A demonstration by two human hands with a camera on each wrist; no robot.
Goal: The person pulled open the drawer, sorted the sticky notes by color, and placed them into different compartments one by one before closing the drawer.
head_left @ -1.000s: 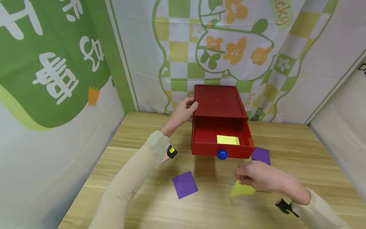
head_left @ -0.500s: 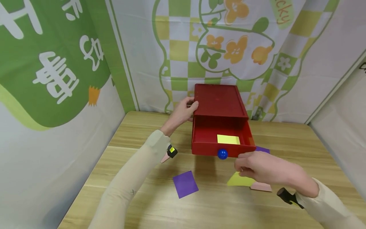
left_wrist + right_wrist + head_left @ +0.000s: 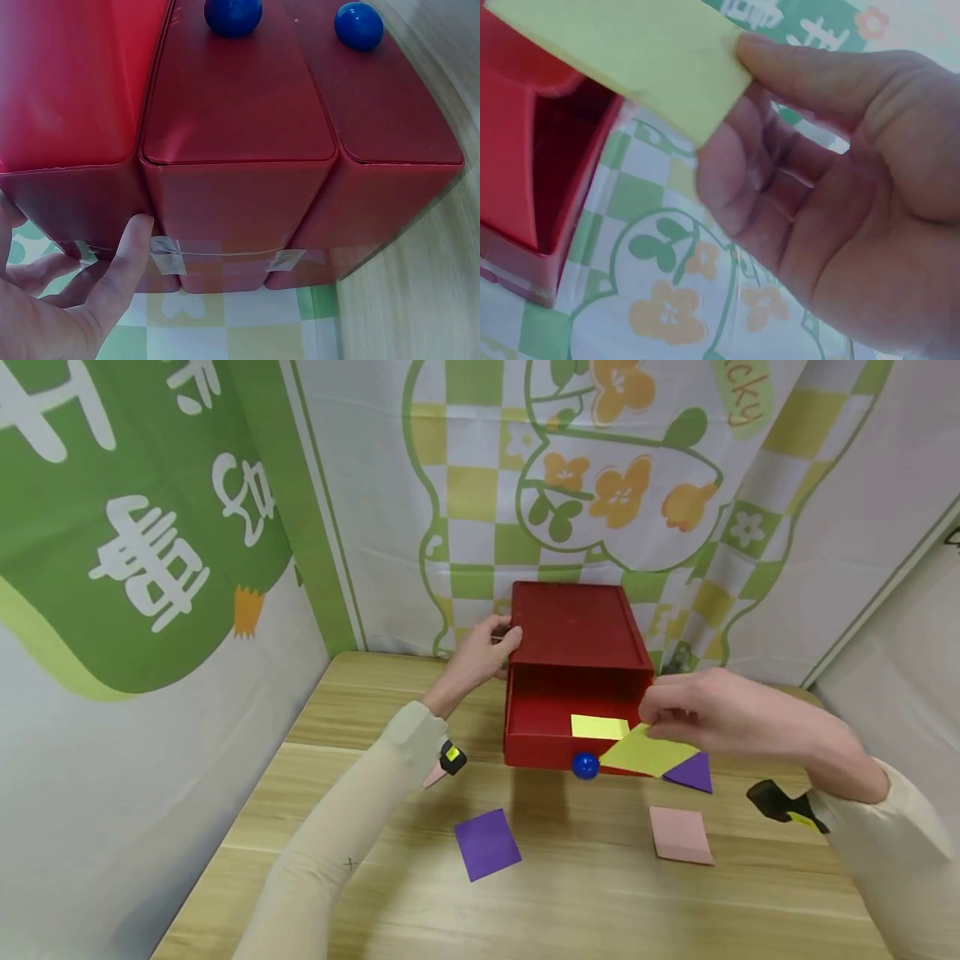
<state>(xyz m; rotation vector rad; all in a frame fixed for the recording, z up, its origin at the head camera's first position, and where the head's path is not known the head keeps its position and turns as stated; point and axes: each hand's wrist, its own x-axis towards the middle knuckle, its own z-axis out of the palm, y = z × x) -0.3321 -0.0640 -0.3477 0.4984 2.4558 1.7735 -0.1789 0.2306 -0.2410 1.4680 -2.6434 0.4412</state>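
Note:
My right hand point(image 3: 720, 710) pinches a yellow sticky note point(image 3: 648, 752) between thumb and fingers, also seen held up in the right wrist view. The note hangs tilted over the front right corner of the pulled-out top drawer point(image 3: 540, 750), overlapping its front. Inside that drawer lies another yellow note point(image 3: 600, 727). The drawer belongs to a red cabinet point(image 3: 573, 622) with blue knobs point(image 3: 585, 766). My left hand point(image 3: 483, 652) rests against the cabinet's left side near the back; in the left wrist view its fingers point(image 3: 133, 247) touch that side.
On the wooden table point(image 3: 570, 910) lie a purple note point(image 3: 487, 845) in front, a pink note point(image 3: 681, 837) at the right and another purple note point(image 3: 693, 773) by the drawer. Pink paper point(image 3: 434, 775) shows beside the left wrist. A patterned curtain point(image 3: 468, 493) hangs behind the cabinet.
My right hand has lifted the yellow note from low over the table up and to the right, to the drawer's front corner, uncovering the pink note. The left hand has stayed in place.

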